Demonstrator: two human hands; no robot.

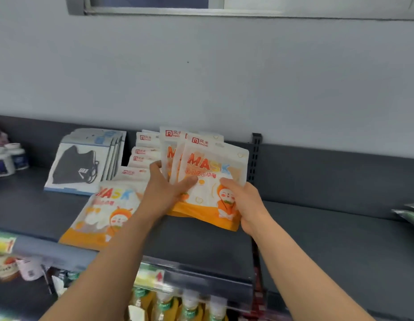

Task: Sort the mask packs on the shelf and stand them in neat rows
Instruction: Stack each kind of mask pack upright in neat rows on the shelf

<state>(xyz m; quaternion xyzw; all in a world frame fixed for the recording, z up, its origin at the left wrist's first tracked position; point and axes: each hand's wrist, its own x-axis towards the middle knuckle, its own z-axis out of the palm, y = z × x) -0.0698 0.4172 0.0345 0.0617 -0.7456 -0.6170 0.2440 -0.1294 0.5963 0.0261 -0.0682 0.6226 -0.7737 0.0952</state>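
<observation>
I hold a fanned bunch of white-and-orange MASK packs (213,172) upright over the dark shelf (201,237). My left hand (169,188) grips their left side, thumb on the front pack. My right hand (243,205) grips the lower right corner. One more orange pack (102,216) lies flat at the shelf's front left. Several others (143,154) lie overlapped behind my left hand. A leaning row of blue-white packs showing a black mask (85,163) stands to the left.
White bottles (9,158) stand at the far left of the shelf. Green packets (409,214) lie at the right edge. A slotted upright (255,154) rises behind the packs. Bottles and goods (189,304) fill the shelf below, behind a price rail (201,274).
</observation>
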